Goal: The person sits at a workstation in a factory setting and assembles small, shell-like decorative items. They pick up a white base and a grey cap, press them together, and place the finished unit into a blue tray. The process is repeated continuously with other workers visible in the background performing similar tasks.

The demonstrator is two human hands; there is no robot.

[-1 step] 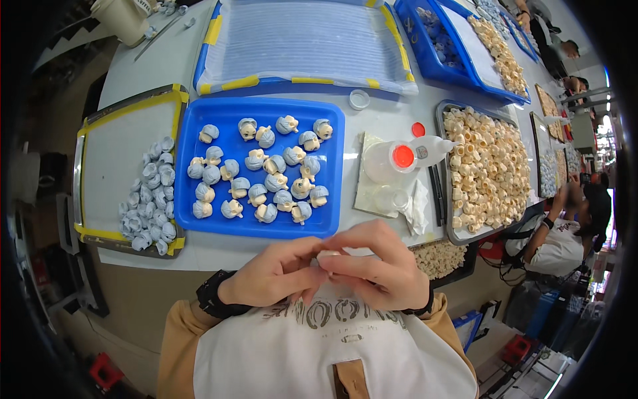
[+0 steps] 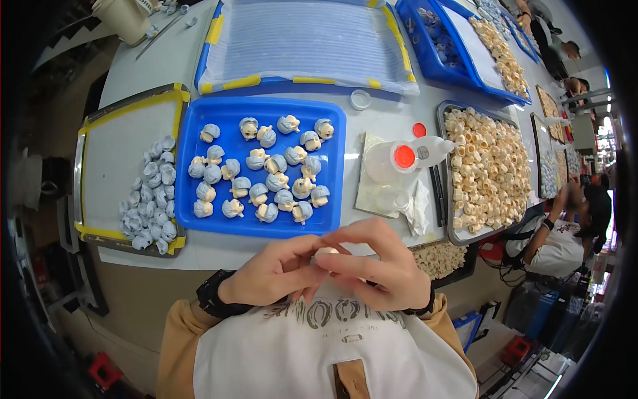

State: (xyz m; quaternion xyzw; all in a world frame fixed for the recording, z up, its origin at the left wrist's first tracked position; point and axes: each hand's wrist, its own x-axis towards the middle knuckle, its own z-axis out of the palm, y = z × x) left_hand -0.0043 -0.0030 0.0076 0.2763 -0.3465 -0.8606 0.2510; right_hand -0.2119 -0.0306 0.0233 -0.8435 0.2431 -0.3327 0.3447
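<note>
In front of my chest, my left hand (image 2: pixel 276 271) and my right hand (image 2: pixel 382 266) meet, their fingertips closed around a small pale doll-head piece (image 2: pixel 325 252). Only a rounded bit of it shows; fingers cover the rest. Just beyond my hands lies a blue tray (image 2: pixel 264 103) holding several small doll heads (image 2: pixel 258 158) with light-blue hair. Left of it, a yellow-taped dark-rimmed tray (image 2: pixel 126 113) carries a heap of blue hair pieces (image 2: pixel 151 193). Over on the right, a grey tray (image 2: pixel 444 173) is filled with hollow beige head pieces (image 2: pixel 488 166).
A bottle with a red opening (image 2: pixel 385 163), a squeeze bottle (image 2: pixel 433 150), a small clear jar (image 2: pixel 391 199) and crumpled tissue (image 2: pixel 418 209) stand between trays. Behind is a large lined tray (image 2: pixel 306 46). A blue bin (image 2: pixel 435 40) stands far right; a co-worker (image 2: pixel 561 226) sits at right.
My fingers shift very slightly around the pale piece, and a little more of its top shows. The whole view has moved by a hair; the trays look the same.
</note>
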